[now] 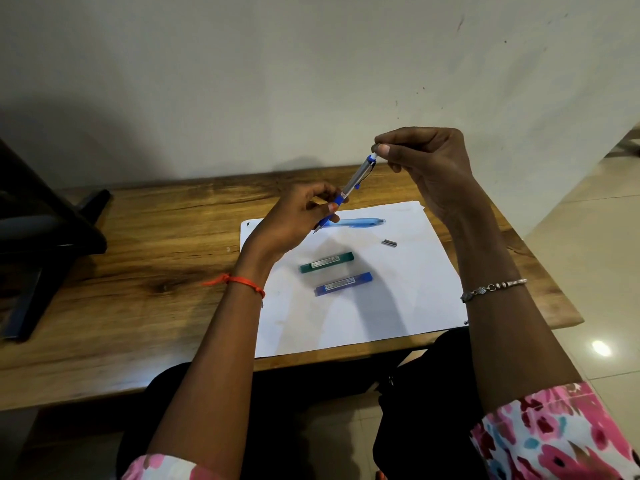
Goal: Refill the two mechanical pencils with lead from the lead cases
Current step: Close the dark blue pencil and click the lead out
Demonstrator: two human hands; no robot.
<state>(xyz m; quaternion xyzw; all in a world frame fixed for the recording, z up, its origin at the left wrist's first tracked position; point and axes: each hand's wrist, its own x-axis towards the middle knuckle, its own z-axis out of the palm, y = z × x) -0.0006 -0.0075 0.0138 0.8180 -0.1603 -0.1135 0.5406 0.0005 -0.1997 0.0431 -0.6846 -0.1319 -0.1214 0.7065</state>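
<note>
Sits at a wooden table [138, 254] set against a pale wall, with a white sheet of paper [398, 306] lying flat on its right part. Holds both hands up above the sheet. Grips the grey-and-blue mechanical pencil [356, 180] low down in the left hand [294, 220], fingers and thumb curled round the blue grip section, tip poking out down and left past the fingers, barrel slanting up and right. Pinches that pencil's white top end between thumb and forefinger of the right hand [426, 168], other fingers curled loosely behind; cannot tell whether the pinched end sits in the barrel or is free of it.

On the sheet, just beyond the left hand and partly hidden by it: the light-blue mechanical pencil [360, 222], lying flat, touched by neither hand. Nearer the body: the green lead case [327, 262] and, just beside it and roughly parallel, the blue lead case [343, 284], both flat on the paper, clear of all fingers. Wears a silver bracelet [491, 289] on the right wrist and an orange thread [239, 281] on the left. Right of the green case, alone on the paper: a small grey metal cap [389, 242].
</note>
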